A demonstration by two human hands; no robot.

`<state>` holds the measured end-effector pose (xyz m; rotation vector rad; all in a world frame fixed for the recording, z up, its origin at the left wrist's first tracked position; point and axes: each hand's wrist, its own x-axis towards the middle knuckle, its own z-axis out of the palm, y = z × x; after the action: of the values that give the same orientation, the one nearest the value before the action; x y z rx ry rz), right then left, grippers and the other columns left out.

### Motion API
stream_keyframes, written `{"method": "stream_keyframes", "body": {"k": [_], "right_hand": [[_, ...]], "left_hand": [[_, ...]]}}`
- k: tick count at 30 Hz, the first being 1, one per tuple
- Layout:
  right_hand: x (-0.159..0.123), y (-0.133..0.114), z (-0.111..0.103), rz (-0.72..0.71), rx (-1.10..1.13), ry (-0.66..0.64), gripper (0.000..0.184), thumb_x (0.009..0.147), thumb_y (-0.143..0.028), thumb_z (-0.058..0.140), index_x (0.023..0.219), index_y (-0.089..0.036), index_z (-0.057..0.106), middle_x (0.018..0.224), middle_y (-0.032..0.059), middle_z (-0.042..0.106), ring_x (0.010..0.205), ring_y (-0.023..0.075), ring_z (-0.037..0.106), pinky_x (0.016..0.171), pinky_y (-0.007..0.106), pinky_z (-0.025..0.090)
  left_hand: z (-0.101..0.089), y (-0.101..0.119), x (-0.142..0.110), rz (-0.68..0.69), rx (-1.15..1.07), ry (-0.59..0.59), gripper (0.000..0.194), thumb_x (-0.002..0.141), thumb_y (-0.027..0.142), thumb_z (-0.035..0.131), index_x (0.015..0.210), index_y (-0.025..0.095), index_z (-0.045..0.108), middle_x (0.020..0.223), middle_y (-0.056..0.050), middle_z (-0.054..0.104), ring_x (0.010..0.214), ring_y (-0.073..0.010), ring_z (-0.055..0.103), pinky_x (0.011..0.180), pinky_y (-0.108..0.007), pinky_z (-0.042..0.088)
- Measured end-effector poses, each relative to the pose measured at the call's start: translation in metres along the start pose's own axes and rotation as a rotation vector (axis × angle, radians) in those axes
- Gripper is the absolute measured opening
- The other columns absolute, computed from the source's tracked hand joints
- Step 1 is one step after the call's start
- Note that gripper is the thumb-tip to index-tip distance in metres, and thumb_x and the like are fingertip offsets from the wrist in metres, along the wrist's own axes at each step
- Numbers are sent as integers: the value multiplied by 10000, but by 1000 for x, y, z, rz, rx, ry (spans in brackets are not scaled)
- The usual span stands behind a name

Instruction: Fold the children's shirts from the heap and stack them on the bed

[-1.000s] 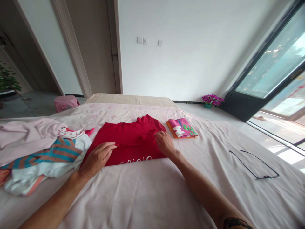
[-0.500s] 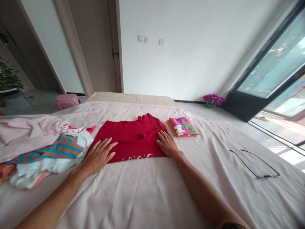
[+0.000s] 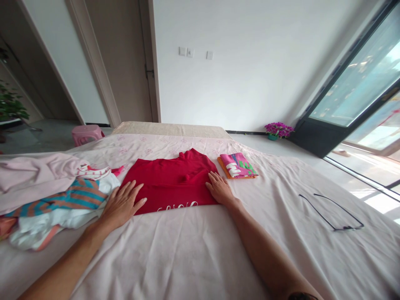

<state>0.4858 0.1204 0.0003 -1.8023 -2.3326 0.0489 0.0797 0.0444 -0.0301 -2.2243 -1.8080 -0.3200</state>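
A red shirt (image 3: 170, 181) with white lettering at its near edge lies flat on the pale pink bedsheet (image 3: 200, 250). My left hand (image 3: 121, 204) rests palm down on the shirt's left edge, fingers stretched out and apart. My right hand (image 3: 220, 189) lies flat on the shirt's right edge, fingers spread. Neither hand holds anything.
A heap of unfolded clothes (image 3: 53, 196), pink, striped and white, lies at the left. A folded pink and orange garment (image 3: 238, 166) sits right of the shirt. A thin black wire hanger (image 3: 333, 210) lies at the right. A pink stool (image 3: 86, 134) and potted flowers (image 3: 278, 131) stand beyond the bed.
My left hand has opened flat and slid left and toward me along the shirt's left edge. My right hand has flattened on the right edge and barely moved.
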Motion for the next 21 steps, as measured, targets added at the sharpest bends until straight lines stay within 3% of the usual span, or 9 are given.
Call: {"method": "stream_keyframes", "body": {"k": [9, 13, 17, 21], "right_hand": [[-5, 9, -6, 59, 100, 157, 363, 961, -268, 430, 1260, -224, 631, 1314, 57, 619, 1200, 197, 530, 1038, 299, 352], [-7, 7, -8, 111, 40, 194, 364, 947, -274, 456, 1267, -252, 628, 1241, 63, 634, 1144, 226, 521, 998, 318, 358], [-8, 4, -8, 169, -10, 168, 402, 931, -313, 487, 1314, -250, 592, 1237, 88, 613, 1145, 257, 495, 982, 345, 356], [-9, 2, -9, 177, -27, 172, 400, 938, -310, 471, 1314, -248, 592, 1208, 100, 613, 1134, 263, 487, 979, 352, 350]], "left_hand": [[-1, 1, 0, -35, 11, -13, 588, 933, 480, 423, 1449, 202, 469, 1515, -163, 447, 1406, -336, 389, 1134, -543, 246], [-4, 7, 1, -62, 46, 44, 541, 933, 451, 435, 1394, 183, 530, 1465, -164, 508, 1401, -351, 390, 1145, -556, 225], [-12, 18, 8, -13, -4, 102, 469, 934, 360, 447, 1359, 198, 560, 1423, -111, 565, 1401, -314, 400, 1177, -531, 198], [-23, 40, 23, 70, -191, 75, 369, 909, 273, 468, 1222, 231, 659, 1304, -66, 662, 1275, -269, 544, 1143, -488, 314]]}}
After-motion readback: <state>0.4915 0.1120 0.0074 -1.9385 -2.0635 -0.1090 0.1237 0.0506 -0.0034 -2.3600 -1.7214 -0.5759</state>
